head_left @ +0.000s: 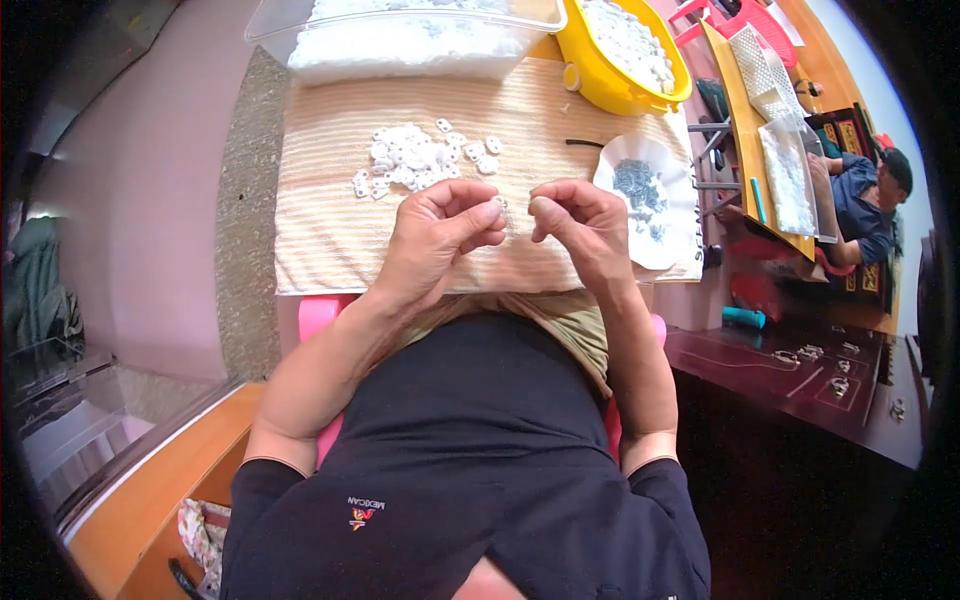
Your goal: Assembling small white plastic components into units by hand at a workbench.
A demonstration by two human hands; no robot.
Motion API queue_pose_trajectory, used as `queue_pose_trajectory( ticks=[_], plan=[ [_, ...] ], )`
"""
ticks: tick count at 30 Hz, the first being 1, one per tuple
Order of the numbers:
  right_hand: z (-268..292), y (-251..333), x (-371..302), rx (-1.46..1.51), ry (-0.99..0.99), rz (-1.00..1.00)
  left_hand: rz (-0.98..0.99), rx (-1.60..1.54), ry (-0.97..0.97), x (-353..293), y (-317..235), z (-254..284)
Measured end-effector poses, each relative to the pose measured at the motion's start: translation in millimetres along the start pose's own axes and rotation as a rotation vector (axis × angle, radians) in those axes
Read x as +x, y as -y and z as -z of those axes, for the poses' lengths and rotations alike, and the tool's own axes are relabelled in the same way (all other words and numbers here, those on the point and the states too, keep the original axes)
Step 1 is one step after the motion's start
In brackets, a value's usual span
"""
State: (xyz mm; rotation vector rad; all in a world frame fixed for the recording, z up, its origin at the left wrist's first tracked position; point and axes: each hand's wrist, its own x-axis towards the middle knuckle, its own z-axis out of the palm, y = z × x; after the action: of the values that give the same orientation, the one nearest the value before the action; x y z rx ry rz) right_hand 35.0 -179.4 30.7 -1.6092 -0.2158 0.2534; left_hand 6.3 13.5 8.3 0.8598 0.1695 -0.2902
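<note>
Over a striped towel (330,240) both my hands are raised close together, with a narrow gap between their fingertips. Thumb and forefinger of my left hand (430,240) pinch a small pale plastic piece (501,204), mostly covered by the fingers. My right hand (592,232) is closed in a pinch too; whatever it holds is too small or hidden to make out. Beyond my left hand lies a heap of small white plastic pieces (410,155) with holes. By my right hand sits a white dish (655,255) with small dark and pale parts in it.
A clear plastic bin (400,62) of white pieces stands at the far edge, beside a yellow tub (600,85) of similar pieces. A thin black tool (583,142) lies near the dish. At right, another person (868,200) sits at a wooden table (745,130).
</note>
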Motion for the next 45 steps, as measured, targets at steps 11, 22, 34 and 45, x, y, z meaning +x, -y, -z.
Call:
queue_pose_trajectory(
  ticks=[11,22,34,45],
  plan=[
    [-21.0,-13.0,5.0,0.135,0.024,0.024,0.004,-0.042,0.091,-1.9,-6.7,1.2],
    [-21.4,-17.9,0.2,0.212,0.007,-0.022,0.035,-0.107,0.086,-1.5,-3.3,0.5],
    [-19.4,-20.9,-0.6,0.276,0.023,-0.052,0.055,-0.130,0.073,-1.5,-3.6,0.8],
    [-15.2,-24.2,-0.4,0.241,0.041,-0.050,0.061,-0.146,0.067,0.0,0.4,2.5]
  ],
)
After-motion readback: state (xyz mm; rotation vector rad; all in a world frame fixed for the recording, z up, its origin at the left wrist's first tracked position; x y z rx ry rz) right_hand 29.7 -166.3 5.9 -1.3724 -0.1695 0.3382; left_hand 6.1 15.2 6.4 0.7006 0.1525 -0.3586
